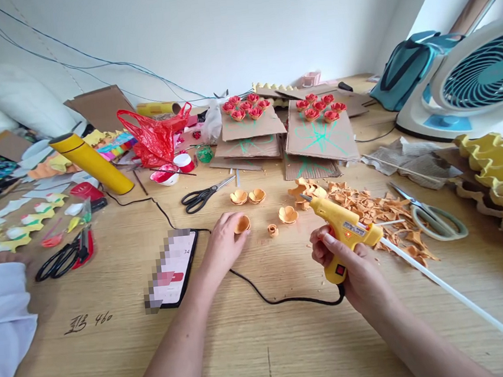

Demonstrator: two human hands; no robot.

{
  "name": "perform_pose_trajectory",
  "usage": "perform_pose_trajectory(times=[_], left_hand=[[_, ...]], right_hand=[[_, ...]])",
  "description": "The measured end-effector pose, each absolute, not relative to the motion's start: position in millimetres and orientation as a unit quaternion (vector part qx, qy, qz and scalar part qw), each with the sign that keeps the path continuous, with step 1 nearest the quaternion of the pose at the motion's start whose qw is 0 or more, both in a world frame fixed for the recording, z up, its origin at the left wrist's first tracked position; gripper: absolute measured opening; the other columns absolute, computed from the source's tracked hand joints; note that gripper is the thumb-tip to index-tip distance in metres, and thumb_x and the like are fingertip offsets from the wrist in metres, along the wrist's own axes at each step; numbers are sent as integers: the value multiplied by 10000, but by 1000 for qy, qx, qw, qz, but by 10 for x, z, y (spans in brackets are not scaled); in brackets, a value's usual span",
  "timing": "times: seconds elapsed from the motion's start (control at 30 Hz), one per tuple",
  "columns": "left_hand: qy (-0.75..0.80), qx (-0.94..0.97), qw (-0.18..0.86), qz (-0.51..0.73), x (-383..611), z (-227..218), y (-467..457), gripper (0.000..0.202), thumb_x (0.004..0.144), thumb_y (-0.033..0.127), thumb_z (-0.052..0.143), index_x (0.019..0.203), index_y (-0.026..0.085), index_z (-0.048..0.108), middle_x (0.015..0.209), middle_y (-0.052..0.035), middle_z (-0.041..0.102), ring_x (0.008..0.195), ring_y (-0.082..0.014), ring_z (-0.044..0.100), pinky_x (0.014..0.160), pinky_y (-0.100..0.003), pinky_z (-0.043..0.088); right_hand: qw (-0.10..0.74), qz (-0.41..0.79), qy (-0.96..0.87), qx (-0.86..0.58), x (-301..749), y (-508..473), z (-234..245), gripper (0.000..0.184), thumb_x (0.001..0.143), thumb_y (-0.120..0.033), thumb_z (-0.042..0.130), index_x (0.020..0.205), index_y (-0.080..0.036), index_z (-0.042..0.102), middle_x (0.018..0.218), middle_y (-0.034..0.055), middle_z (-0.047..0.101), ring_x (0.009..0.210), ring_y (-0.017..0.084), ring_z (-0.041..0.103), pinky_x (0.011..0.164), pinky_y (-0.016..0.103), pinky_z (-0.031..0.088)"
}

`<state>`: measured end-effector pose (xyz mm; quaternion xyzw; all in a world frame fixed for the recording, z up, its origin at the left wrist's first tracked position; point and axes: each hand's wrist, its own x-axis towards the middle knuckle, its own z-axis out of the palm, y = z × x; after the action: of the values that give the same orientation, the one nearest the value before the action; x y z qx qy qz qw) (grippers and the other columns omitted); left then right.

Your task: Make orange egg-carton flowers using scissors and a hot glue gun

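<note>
My right hand (347,262) grips a yellow hot glue gun (344,227), its nozzle pointing up and left. A long white glue stick (452,288) sticks out of its back. In my left hand (225,244), the fingers close on an orange flower-shaped paper cup (242,224) just above the wood table. Beyond that hand sit two similar petal cups (256,196) side by side. Another petal cup (288,214) lies between my hands, with a small rolled orange bud (273,230) close by.
Orange scraps (368,201) and light-handled scissors (436,218) lie at right, near yellow egg trays (499,170). Black scissors (201,198) and a phone (177,270) lie at left. Red flowers (255,113) stand on cardboard. The gun's cord (280,300) crosses the table. A person's sleeve (7,330) shows at far left.
</note>
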<state>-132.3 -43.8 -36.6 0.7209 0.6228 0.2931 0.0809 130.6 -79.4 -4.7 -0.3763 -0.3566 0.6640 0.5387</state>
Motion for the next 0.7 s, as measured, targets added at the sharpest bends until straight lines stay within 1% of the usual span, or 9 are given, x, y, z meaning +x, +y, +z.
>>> perform_pose_trajectory(times=[0.1, 0.17, 0.23, 0.33, 0.47, 0.6, 0.7], left_hand=[[635, 712, 88, 286, -1306, -246, -501, 349, 862, 207, 654, 1210, 202, 646, 1158, -101, 662, 1099, -274, 664, 982, -439, 540], [633, 714, 121, 272, -1257, -141, -575, 348, 843, 236, 685, 1190, 222, 658, 1132, -79, 658, 1047, -257, 680, 951, -409, 551], [624, 725, 172, 235, -1179, -48, -665, 282, 825, 261, 718, 1106, 253, 686, 1094, -47, 661, 996, -241, 693, 918, -381, 559], [600, 742, 204, 216, -1041, 17, -787, 282, 789, 251, 755, 1062, 277, 690, 1076, -27, 661, 946, -230, 700, 867, -350, 566], [565, 761, 233, 217, -908, -47, -853, 321, 764, 207, 772, 1065, 280, 689, 1070, -23, 669, 948, -226, 710, 850, -332, 572], [556, 761, 244, 228, -878, -149, -844, 395, 757, 198, 792, 1128, 284, 688, 1119, -44, 691, 1010, -249, 711, 875, -353, 577], [553, 759, 249, 235, -890, -165, -832, 401, 761, 183, 790, 1139, 288, 707, 1145, -50, 713, 1039, -261, 711, 908, -367, 574]], right_hand=[[537, 666, -356, -376, 1308, -796, -38, 267, 791, -442, 807, 820, -220, 662, 859, 25, 588, 658, 136, 452, 587, 280, 372], [538, 669, -354, -372, 1305, -793, -42, 267, 790, -441, 809, 822, -217, 666, 853, 22, 589, 659, 133, 451, 592, 276, 371], [539, 672, -351, -368, 1300, -786, -48, 263, 792, -436, 809, 824, -217, 668, 850, 17, 593, 659, 128, 450, 597, 271, 369], [539, 671, -350, -370, 1297, -776, -55, 264, 792, -438, 809, 827, -217, 668, 863, 17, 607, 660, 127, 456, 603, 273, 374], [537, 664, -360, -375, 1303, -772, -65, 275, 788, -452, 807, 831, -216, 672, 869, 24, 622, 652, 130, 460, 600, 280, 381], [533, 661, -371, -375, 1304, -767, -85, 270, 794, -453, 800, 840, -220, 673, 867, 26, 633, 660, 135, 471, 608, 284, 392], [533, 658, -375, -377, 1301, -760, -106, 266, 798, -451, 801, 848, -222, 675, 871, 29, 646, 659, 135, 474, 603, 283, 392]])
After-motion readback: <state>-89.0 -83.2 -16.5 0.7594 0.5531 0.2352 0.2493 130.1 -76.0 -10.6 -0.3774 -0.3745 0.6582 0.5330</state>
